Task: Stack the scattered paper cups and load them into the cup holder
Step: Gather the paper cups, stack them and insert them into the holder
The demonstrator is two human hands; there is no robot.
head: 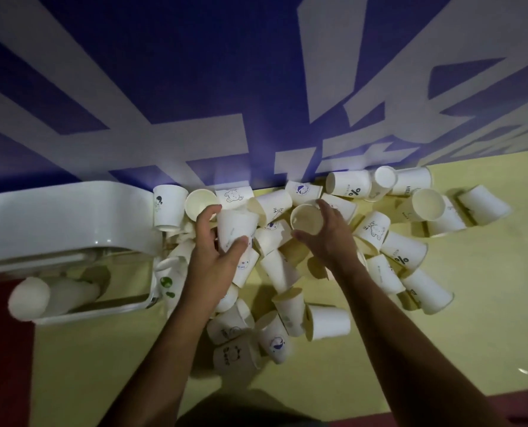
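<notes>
Left hand grips white cup, thumb across its near side and fingers curled round the far side, a narrow hold on the wall. Right hand is curled round open cup, thumb under the rim and fingers over the top, with the mouth facing the camera and a cream inside showing. Both cups sit just above the pile, near each other but apart. The pile is loose paper cups, smooth, white and tapered with rolled rims. Most lie on their sides and overlap, some stand mouth up, and some are dented. Prints: a large "%" on one cup by the wall and on another at right, a line-drawn bear, a round blue logo and green blobs. The small text is too blurred to read. The holder is at the left, touching the pile. It is glossy white plastic with a rounded top over a pale tray base. A stack of nested cups lies on its side in the holder, its closed end sticking out toward the camera. The table is matte yellow-green with a dark red edge. Behind is a blue banner with huge white characters, cropped and not legible. Bare forearms come in from below.
</notes>
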